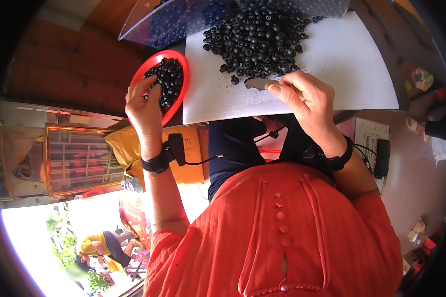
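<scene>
My right hand [305, 96] is closed around a short, flat knife [258, 83], its dull blade pointing left. The knife tip sits just below a heap of small black round pieces [262, 37], which look like knobbed rubber or plastic parts. They lie piled on a white board [352, 64]. To the left, my left hand [146, 101] is over a red bowl [184, 64] holding many black pieces [169, 81] of the same sort. Its thumb and fingers are bent in close together at the pieces. Whatever is between those fingertips is hidden.
A clear plastic bin [143, 22] tilts behind the heap, with more black pieces inside. Below the bowl is a yellow-orange box [191, 153]. A dark device [381, 158] with cables lies at right. Farther off, a person in yellow [96, 245] sits at lower left.
</scene>
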